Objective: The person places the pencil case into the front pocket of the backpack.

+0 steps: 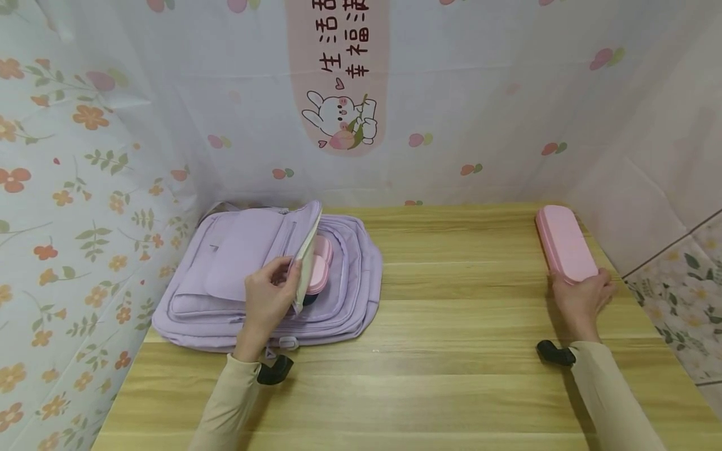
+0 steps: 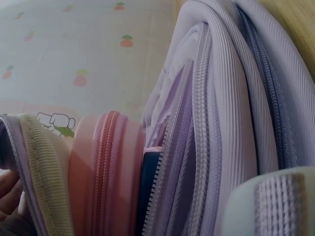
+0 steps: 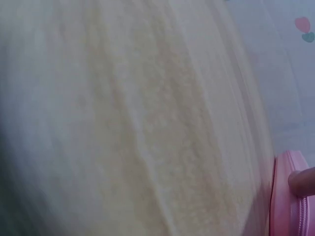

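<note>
A lilac backpack [image 1: 237, 250] lies on the table at the left, its front pocket unzipped. My left hand [image 1: 271, 294] pinches the edge of the pocket flap [image 1: 306, 257] and holds it raised. Inside the pocket are pink zippered cases [image 1: 319, 272]; the left wrist view shows one pink case [image 2: 106, 172] beside a dark blue item [image 2: 149, 189], mostly hidden. On the far right, my right hand [image 1: 581, 300] grips the near end of a long pink pencil case [image 1: 566, 241]. In the right wrist view, one finger lies against the zipped side of this pencil case [image 3: 281, 206].
The wood-grain table [image 1: 451, 326] stretches between the backpack and the pencil case. A printed white curtain [image 1: 479, 113] hangs along the back, with floral cloth [image 1: 73, 207] at the left. Black wrist mounts [image 1: 274, 369] sit at both sleeves.
</note>
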Demonstrator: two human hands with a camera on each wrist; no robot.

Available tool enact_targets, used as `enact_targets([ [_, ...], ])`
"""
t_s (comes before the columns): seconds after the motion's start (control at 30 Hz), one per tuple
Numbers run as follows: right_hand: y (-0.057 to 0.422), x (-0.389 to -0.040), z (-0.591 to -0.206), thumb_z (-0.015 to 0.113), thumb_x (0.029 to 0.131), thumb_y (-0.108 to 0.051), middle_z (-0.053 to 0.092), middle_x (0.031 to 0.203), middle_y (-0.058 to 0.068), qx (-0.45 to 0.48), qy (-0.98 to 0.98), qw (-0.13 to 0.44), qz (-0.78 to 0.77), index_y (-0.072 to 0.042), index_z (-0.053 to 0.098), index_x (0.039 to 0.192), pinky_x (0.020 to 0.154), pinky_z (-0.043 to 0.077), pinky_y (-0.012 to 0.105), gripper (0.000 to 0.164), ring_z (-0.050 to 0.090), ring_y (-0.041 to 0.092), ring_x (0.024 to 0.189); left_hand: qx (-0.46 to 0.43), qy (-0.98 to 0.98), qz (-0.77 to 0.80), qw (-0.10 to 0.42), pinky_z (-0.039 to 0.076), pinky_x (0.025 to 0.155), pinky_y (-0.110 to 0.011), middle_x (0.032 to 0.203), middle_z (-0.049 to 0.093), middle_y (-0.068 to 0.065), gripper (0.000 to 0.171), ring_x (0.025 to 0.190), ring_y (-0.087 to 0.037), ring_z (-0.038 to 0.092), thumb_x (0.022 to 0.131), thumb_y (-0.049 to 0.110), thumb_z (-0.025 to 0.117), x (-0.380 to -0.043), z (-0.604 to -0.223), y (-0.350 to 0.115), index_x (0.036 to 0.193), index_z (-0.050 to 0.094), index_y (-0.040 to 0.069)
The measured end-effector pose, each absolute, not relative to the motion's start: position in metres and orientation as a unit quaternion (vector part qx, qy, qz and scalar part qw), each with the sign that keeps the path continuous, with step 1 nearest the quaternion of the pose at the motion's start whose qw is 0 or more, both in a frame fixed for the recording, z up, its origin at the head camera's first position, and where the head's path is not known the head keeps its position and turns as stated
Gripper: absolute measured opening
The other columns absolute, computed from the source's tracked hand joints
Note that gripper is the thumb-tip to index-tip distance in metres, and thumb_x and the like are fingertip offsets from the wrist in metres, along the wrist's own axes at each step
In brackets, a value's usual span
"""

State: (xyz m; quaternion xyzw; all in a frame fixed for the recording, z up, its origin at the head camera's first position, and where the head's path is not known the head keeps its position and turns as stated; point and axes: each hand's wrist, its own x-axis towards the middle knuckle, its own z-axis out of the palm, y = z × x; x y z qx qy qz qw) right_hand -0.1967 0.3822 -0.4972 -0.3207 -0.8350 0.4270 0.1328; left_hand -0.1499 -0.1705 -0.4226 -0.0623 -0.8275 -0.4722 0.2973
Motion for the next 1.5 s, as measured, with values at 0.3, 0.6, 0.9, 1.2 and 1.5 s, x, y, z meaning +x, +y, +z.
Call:
enact_targets([
  [0.3,0.378,-0.194,-0.497,0.061,0.094,-0.030,0.015,0.155,0.033,-0.314,-0.839,0.141,0.421,0.007,0.014,0.153,0.124,0.017,0.055,0.084,0.019,0.045,0.145,-0.063,-0.824,-0.473,0.305,0.043,0.052,-0.007,0.067,0.071,-0.014,0.010,0.058,-0.002,0.057,0.089,0.005,0.074,-0.150,-0.425,-0.171,0.093,0.076,-0.004],
  [0.6,0.365,-0.193,-0.493,0.064,0.094,-0.025,0.024,0.151,0.032,-0.277,-0.849,0.163,0.419,0.009,0.022,0.150,0.119,0.025,0.055,0.078,0.027,0.045,0.139,-0.062,-0.825,-0.469,0.309,0.044,0.052,-0.007,0.068,0.071,-0.015,0.010,0.058,-0.002,0.057,0.089,0.005,0.074,-0.151,-0.425,-0.171,0.093,0.076,-0.005],
  [0.9,0.343,-0.191,-0.488,0.071,0.090,-0.014,0.038,0.140,0.038,-0.196,-0.875,0.195,0.397,0.014,0.032,0.145,0.111,0.028,0.060,0.073,0.033,0.050,0.132,-0.065,-0.828,-0.464,0.308,0.044,0.051,-0.007,0.067,0.070,-0.014,0.011,0.056,0.001,0.056,0.090,0.005,0.073,-0.150,-0.425,-0.169,0.093,0.076,-0.005],
  [1.2,0.323,-0.189,-0.485,0.074,0.088,-0.014,0.046,0.135,0.039,-0.134,-0.893,0.199,0.380,0.013,0.039,0.143,0.108,0.029,0.061,0.071,0.041,0.053,0.126,-0.068,-0.829,-0.459,0.313,0.043,0.051,-0.006,0.067,0.071,-0.014,0.011,0.057,0.000,0.056,0.089,0.005,0.073,-0.151,-0.426,-0.168,0.093,0.076,-0.005],
  [1.5,0.310,-0.189,-0.481,0.077,0.087,-0.015,0.051,0.131,0.040,-0.060,-0.909,0.181,0.372,0.014,0.042,0.141,0.106,0.034,0.062,0.071,0.046,0.053,0.123,-0.065,-0.829,-0.460,0.311,0.042,0.051,-0.007,0.067,0.070,-0.013,0.010,0.057,-0.001,0.056,0.090,0.004,0.073,-0.150,-0.425,-0.168,0.092,0.076,-0.005],
])
